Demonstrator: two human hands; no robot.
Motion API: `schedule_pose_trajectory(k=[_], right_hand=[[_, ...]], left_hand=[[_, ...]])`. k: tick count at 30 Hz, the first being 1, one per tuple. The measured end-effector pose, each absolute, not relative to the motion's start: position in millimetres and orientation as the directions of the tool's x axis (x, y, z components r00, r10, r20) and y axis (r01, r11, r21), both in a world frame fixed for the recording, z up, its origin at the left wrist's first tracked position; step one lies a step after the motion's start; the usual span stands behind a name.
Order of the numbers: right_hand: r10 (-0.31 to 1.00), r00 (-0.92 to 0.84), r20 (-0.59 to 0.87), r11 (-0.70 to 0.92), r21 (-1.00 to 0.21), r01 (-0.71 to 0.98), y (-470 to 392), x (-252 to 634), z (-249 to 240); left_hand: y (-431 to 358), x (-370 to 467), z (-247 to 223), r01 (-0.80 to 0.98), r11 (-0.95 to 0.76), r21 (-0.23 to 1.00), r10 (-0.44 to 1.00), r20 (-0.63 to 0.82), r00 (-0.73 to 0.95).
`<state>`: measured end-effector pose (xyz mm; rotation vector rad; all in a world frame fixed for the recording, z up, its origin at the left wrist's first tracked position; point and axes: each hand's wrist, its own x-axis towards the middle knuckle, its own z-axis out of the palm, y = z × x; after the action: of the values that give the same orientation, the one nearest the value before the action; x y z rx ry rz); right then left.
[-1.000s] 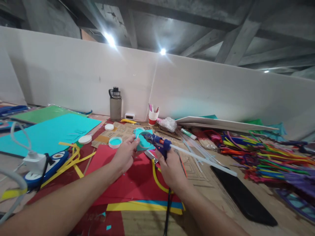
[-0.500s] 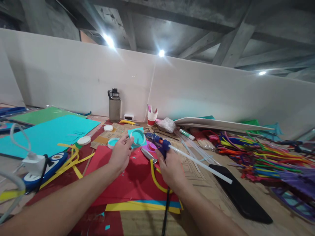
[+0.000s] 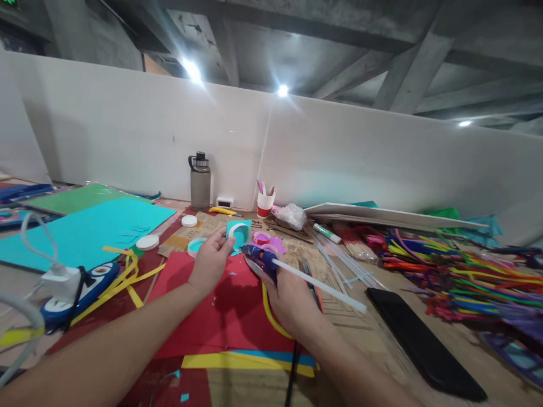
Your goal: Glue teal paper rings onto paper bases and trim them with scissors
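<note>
1. The left hand [image 3: 212, 261] pinches a white ring [image 3: 233, 230] between thumb and fingers; a turquoise paper square [image 3: 245, 225] sits against the ring's far side, its left part covered by ring and fingers.
2. The right hand [image 3: 297, 297] is wrapped around a blue hot glue gun [image 3: 263, 257]; its grip and trigger are hidden, so I cannot tell whether the trigger is pressed.
3. The nozzle is near the ring's lower right edge; whether they touch is unclear.
4. A translucent glue stick [image 3: 324, 287] juts from the gun's rear.
5. Below, a yellow-handled tool [image 3: 268, 311] over red paper [image 3: 212, 322] is largely covered by gun and hand.
6. A black cord [image 3: 292, 373] runs off the bottom edge.
7. At far right, a purple object [image 3: 515, 353] is blurred.
</note>
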<state>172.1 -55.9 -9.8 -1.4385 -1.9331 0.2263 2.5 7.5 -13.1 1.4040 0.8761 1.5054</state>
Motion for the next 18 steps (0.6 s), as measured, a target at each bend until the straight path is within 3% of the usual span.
schedule_pose_trajectory(k=[3,7,11,18], right_hand=[[0.896,-0.159,0.413,0.414,-0.654,0.633,-56,173,-5],[0.888,-0.113,0.446,0.440,-0.751,0.492,-53,179,2],[0.910,0.069,0.409,0.307,-0.777,0.550,-44,191,0],[0.894,0.352,0.278,0.134,-0.915,0.381,-17,229,-7]], left_hand=[[8,2,-14,-0.127,-0.371,0.920,0.924,0.379,0.046],[12,1,-17,-0.275,-0.258,0.926,0.961,0.276,0.027],[18,-3,-18,-0.409,-0.116,0.905,0.991,0.131,0.008],[23,-1,-16,-0.472,0.075,0.878,0.997,-0.072,0.024]])
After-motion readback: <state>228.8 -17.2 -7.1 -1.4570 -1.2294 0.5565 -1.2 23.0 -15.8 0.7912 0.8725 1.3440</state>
